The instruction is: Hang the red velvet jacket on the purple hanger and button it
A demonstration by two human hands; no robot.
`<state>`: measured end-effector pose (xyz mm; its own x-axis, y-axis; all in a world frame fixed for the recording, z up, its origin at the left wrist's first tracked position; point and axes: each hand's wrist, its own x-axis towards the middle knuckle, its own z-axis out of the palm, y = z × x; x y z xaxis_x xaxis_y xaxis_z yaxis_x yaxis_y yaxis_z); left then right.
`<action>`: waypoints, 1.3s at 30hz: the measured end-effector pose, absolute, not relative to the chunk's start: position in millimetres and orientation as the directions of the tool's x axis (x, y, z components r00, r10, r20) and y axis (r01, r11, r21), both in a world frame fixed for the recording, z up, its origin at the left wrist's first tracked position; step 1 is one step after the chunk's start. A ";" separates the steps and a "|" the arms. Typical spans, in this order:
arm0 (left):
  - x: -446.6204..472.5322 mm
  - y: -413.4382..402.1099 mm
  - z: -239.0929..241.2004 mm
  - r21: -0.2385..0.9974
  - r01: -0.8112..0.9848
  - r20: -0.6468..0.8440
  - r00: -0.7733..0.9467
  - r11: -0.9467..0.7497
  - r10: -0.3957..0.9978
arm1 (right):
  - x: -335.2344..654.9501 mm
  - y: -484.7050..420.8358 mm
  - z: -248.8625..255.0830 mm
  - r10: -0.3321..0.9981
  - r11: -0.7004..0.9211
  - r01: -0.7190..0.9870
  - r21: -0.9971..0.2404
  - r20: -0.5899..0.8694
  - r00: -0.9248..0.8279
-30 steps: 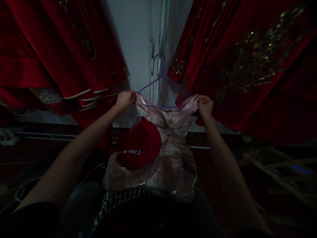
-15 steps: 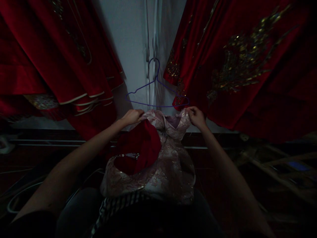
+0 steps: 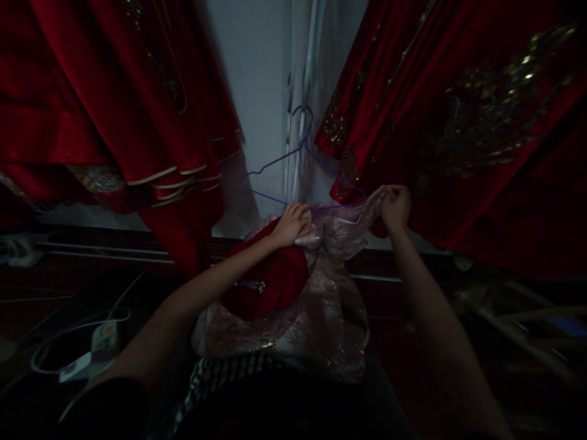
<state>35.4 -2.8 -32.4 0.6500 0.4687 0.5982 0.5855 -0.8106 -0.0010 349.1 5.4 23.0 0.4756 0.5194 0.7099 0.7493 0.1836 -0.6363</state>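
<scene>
A pale pink garment with gold thread [image 3: 330, 305] hangs down in front of me over my lap. My left hand [image 3: 292, 225] is closed on its bunched upper edge near the middle. My right hand [image 3: 395, 205] pinches the garment's right shoulder and holds it up at the right end of a purple wire hanger [image 3: 275, 168]. The hanger hangs tilted against the white wall, its left arm bare. A folded red cloth [image 3: 275, 281] lies on the pink garment under my left wrist.
Red embroidered garments hang at the left [image 3: 114, 104] and right [image 3: 463, 122] of the white wall strip [image 3: 257, 73]. A white power strip with cable [image 3: 96, 348] lies on the dark floor at lower left. Wooden poles [image 3: 527, 330] lie at right.
My left hand moved right from the garment's left shoulder to its bunched middle. My right hand rose and shifted right with the shoulder. The hanger now tilts, its right end at the cloth.
</scene>
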 end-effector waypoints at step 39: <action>-125.6 60.8 -32.3 0.561 0.805 0.467 -0.116 -0.192 0.877 | 281.2 8.0 70.4 0.616 0.443 0.773 -0.454 0.781 0.106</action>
